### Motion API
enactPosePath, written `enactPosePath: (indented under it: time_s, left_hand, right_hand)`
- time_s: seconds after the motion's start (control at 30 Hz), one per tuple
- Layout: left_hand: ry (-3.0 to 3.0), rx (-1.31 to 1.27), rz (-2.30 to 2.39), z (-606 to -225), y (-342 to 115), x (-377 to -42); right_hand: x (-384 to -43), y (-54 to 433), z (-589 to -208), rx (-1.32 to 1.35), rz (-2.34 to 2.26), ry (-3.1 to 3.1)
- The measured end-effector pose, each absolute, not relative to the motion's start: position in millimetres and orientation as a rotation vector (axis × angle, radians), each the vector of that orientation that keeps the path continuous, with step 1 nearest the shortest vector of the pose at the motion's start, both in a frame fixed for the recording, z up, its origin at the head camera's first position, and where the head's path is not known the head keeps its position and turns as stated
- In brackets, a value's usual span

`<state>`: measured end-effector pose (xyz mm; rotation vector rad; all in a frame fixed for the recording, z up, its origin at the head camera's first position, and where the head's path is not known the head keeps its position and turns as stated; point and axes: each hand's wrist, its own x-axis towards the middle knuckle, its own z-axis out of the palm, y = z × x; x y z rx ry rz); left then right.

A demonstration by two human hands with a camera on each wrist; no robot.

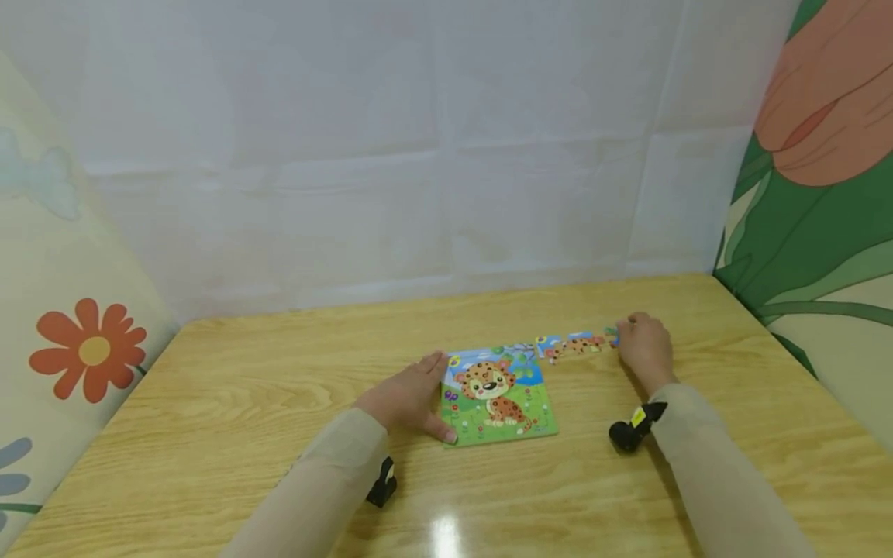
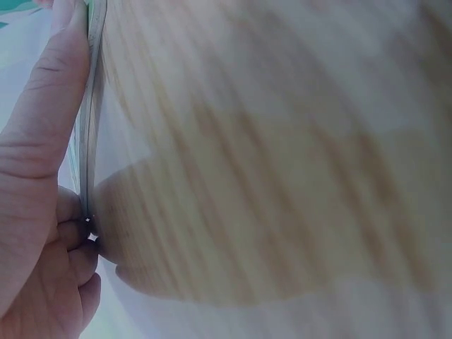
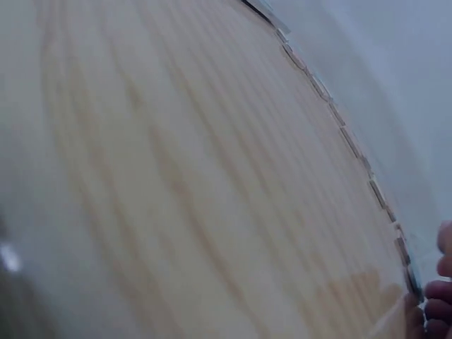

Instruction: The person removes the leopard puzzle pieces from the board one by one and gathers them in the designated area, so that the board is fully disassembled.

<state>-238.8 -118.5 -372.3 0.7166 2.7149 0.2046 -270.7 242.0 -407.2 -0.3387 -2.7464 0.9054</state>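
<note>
A square picture puzzle board (image 1: 498, 399) with a spotted leopard cub on grass lies flat on the wooden table. My left hand (image 1: 408, 391) rests along its left side, thumb on the lower left corner and fingers by the upper left corner. In the left wrist view the thumb (image 2: 42, 106) lies along the board's thin edge (image 2: 88, 141). To the right of the board's top corner runs a row of joined jigsaw pieces (image 1: 574, 346) with spots and blue sky. My right hand (image 1: 645, 349) pinches a small blue and green jigsaw piece (image 1: 612, 333) at the row's right end.
The wooden table (image 1: 279, 403) reaches back to a white cloth (image 1: 349, 194). Painted panels with a red flower (image 1: 91, 350) and green leaves (image 1: 823, 209) border it left and right. In the right wrist view the jigsaw row (image 3: 346, 141) shows edge-on.
</note>
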Motion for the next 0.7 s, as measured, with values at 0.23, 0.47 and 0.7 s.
enactPosePath:
  time_s: [0.23, 0.47, 0.7]
  left_hand:
    - [2.719, 0.716, 0.205, -371.2, -118.4, -237.1]
    - [2.719, 0.708, 0.206, -372.1, -119.2, -237.7]
    - [2.717, 0.716, 0.220, -372.0, -118.5, -237.3]
  right_hand:
    - [-265.6, 236.8, -403.9, -0.415, 1.183, -2.488]
    - [-260.6, 219.3, -396.7, -0.413, 1.397, -2.331]
    - [-254.9, 201.4, -394.7, -0.362, 1.680, -2.261]
